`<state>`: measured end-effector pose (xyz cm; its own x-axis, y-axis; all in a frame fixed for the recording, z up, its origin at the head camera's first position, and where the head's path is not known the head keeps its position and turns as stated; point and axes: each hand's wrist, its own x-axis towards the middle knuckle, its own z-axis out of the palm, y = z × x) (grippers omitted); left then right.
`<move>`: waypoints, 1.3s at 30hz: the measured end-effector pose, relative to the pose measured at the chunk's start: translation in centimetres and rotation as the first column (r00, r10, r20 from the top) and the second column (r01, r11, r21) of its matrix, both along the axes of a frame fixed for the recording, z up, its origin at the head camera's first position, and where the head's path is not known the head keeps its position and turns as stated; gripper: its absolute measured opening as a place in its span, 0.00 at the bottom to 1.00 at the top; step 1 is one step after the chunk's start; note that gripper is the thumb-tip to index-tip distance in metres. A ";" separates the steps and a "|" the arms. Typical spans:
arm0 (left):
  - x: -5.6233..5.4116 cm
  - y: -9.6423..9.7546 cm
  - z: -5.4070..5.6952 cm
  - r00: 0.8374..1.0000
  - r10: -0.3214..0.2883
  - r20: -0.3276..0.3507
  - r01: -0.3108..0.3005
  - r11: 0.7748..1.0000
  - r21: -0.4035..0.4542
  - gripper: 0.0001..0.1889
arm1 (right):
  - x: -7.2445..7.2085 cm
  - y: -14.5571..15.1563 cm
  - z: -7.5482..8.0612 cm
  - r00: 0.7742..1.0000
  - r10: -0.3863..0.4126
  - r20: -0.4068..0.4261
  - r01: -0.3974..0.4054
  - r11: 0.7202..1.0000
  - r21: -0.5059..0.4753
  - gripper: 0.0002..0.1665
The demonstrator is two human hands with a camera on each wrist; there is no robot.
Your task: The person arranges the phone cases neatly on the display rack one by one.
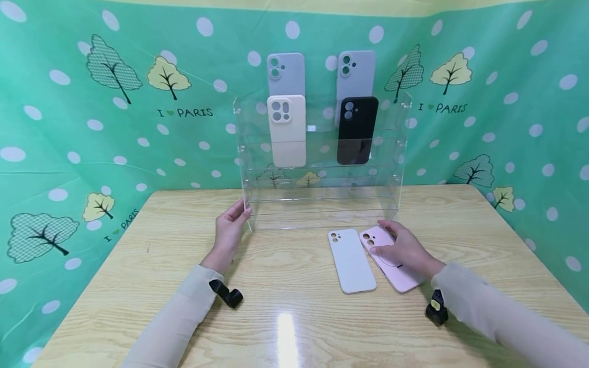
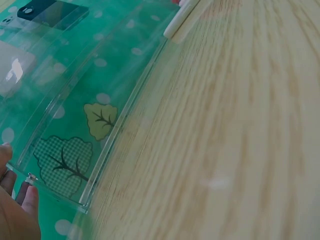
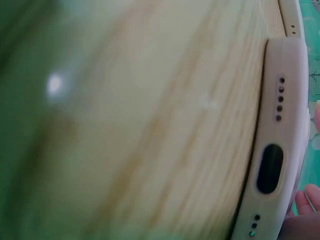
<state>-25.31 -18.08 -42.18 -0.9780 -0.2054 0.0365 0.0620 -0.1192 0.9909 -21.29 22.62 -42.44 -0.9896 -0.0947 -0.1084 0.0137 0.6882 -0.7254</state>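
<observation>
My left hand (image 1: 227,230) grips the lower left side panel of a clear acrylic display rack (image 1: 322,179), thumb in front and fingers behind. In the left wrist view, fingers (image 2: 31,202) show at the panel's edge. On the table at front right, my right hand (image 1: 407,250) holds a pink phone case (image 1: 398,280) across its upper part, thumb over its back and fingers at the far edge. The right wrist view shows the case's bottom end (image 3: 287,130) with a port slot and small holes. A white phone case (image 1: 352,266) lies just left of the pink one.
Two grey-blue phone cases (image 1: 294,76) stand in the rack's top tier. Below them are a cream case (image 1: 289,135) and a black case (image 1: 358,128). A green printed cloth (image 1: 193,148) hangs behind and beside the wooden table (image 1: 276,286).
</observation>
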 end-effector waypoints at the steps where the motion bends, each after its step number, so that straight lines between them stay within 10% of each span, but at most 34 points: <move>1: 0.0 0.0 0.0 1.000 0.001 0.003 -0.001 1.000 -0.001 0.22 | 0.0 -0.1 0.0 1.000 0.000 -0.002 0.000 1.000 0.009 0.53; 17: 0.1 -0.1 0.2 1.000 0.011 -0.003 -0.011 1.000 0.001 0.21 | 0.1 -0.7 0.5 1.000 0.021 -0.012 -0.019 0.993 0.119 0.53; 27: -0.1 -0.1 -0.1 1.000 0.021 0.008 -0.021 1.000 -0.003 0.21 | 0.5 -1.0 0.7 0.986 0.040 -0.161 -0.021 0.993 0.119 0.49; 39: 0.2 0.0 0.1 1.000 0.002 0.023 -0.002 1.000 -0.021 0.21 | 0.7 -0.4 1.5 0.961 -0.153 -0.231 0.146 0.988 -0.048 0.22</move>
